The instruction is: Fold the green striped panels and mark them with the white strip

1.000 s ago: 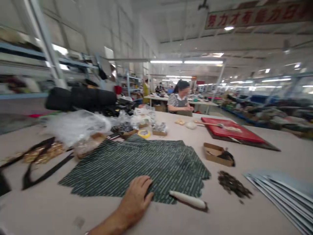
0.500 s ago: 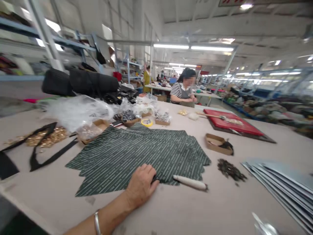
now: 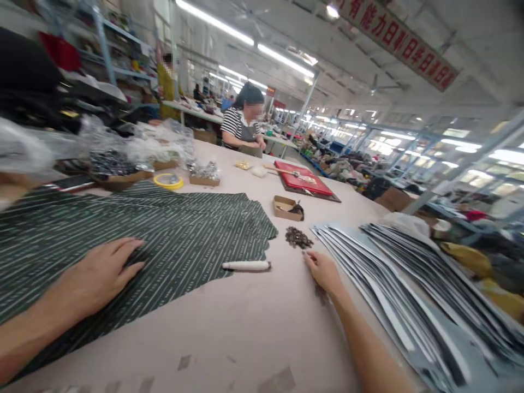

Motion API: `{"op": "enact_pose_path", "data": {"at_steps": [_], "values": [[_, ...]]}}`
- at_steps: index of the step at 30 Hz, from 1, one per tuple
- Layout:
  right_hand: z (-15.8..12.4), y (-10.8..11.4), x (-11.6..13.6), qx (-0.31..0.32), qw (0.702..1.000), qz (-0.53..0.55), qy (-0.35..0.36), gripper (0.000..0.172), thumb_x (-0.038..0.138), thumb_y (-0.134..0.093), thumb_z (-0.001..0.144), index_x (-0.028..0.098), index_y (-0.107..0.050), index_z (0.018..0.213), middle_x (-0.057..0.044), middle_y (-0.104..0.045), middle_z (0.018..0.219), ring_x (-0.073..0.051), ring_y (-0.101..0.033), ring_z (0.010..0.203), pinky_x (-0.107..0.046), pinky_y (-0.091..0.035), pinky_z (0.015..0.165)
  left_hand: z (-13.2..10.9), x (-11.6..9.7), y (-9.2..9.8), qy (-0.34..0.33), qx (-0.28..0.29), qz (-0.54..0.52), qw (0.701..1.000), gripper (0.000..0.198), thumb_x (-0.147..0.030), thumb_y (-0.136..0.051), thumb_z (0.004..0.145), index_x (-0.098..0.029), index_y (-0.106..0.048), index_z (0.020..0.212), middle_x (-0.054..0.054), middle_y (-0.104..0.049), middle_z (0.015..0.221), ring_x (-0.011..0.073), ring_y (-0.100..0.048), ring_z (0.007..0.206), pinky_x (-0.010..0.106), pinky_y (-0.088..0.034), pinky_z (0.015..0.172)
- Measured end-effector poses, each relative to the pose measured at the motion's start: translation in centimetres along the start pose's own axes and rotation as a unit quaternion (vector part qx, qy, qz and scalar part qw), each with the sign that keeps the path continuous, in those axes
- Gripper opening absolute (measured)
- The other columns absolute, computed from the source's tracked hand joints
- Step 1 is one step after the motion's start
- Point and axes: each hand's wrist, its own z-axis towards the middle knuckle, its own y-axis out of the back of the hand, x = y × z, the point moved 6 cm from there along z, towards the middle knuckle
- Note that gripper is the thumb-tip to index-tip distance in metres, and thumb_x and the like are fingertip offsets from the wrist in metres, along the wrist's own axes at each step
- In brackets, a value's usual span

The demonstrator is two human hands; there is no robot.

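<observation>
My left hand lies flat on a stack of dark green striped fabric pieces, its fingers spread and holding nothing. My right hand rests on the pale table with its fingertips drawn together, just below a small heap of dark metal studs. Whether those fingertips pinch anything is hidden. Between my hands lies a white-handled tool, touching neither of them. To the right of my right hand is a stack of grey sheets with dark edges, fanned out.
A cardboard tray and a red board stand farther along the table, with a yellow tape roll and plastic bags at the far left. A co-worker in a striped shirt sits at the table's far end.
The view has swung right, bringing the grey sheets fully into sight. My right hand has come into view near the studs. My left hand stays on the fabric, now low at the left.
</observation>
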Motion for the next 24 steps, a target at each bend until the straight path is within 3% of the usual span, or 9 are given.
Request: {"op": "enact_pose_path", "data": {"at_steps": [2, 5, 13, 19, 24], "values": [[0.7, -0.4, 0.3, 0.002, 1.0, 0.002, -0.005, 0.035, 0.036, -0.051, 0.089, 0.02, -0.077, 0.105, -0.012, -0.079, 0.104, -0.027, -0.072, 0.095, -0.036, -0.052, 0.086, 1.1, 1.0, 0.9, 0.019, 0.044, 0.017, 0.999, 0.061, -0.044, -0.034, 0.087, -0.008, -0.057, 0.131, 0.018, -0.058, 0.14, 0.0348, -0.053, 0.129, 0.051, -0.038, 0.116], [1.6, -0.8, 0.0, 0.015, 1.0, 0.012, -0.004, 0.04, 0.044, -0.047, 0.085, 0.02, -0.078, 0.095, -0.014, -0.079, 0.099, -0.032, -0.072, 0.091, -0.04, -0.051, 0.082, 1.7, 1.6, 1.4, 0.037, 0.089, 0.031, 0.995, 0.057, -0.047, -0.045, 0.086, -0.015, -0.06, 0.131, 0.013, -0.06, 0.138, 0.0322, -0.055, 0.127, 0.046, -0.042, 0.114], [2.6, -0.9, -1.7, 0.028, 0.999, 0.014, -0.034, 0.041, 0.058, -0.049, 0.069, 0.026, -0.073, 0.072, -0.008, -0.078, 0.076, -0.032, -0.073, 0.075, -0.038, -0.049, 0.066, 2.7, 1.7, 2.0, 0.063, 0.13, 0.013, 0.989, 0.059, -0.041, -0.066, 0.086, -0.019, -0.053, 0.139, 0.011, -0.056, 0.14, 0.0298, -0.052, 0.129, 0.044, -0.044, 0.111], [1.2, 0.1, -1.4, -0.006, 0.996, 0.072, -0.054, 0.043, 0.066, -0.054, 0.063, 0.027, -0.072, 0.069, -0.006, -0.075, 0.069, -0.033, -0.072, 0.072, -0.04, -0.049, 0.065, 3.8, 0.8, 2.5, 0.073, 0.162, 0.005, 0.984, 0.039, -0.043, -0.068, 0.093, -0.016, -0.062, 0.121, 0.009, -0.064, 0.119, 0.0249, -0.062, 0.11, 0.048, -0.053, 0.099], [-1.2, 1.4, -0.6, -0.019, 0.986, 0.148, -0.077, 0.048, 0.069, -0.053, 0.071, 0.025, -0.073, 0.072, -0.002, -0.064, 0.053, -0.027, -0.065, 0.057, -0.036, -0.048, 0.056, 3.5, 0.9, 4.9, 0.094, 0.125, 0.032, 0.987, 0.019, -0.035, -0.064, 0.095, -0.016, -0.066, 0.097, 0.007, -0.066, 0.111, 0.0238, -0.062, 0.109, 0.044, -0.051, 0.098]]}}
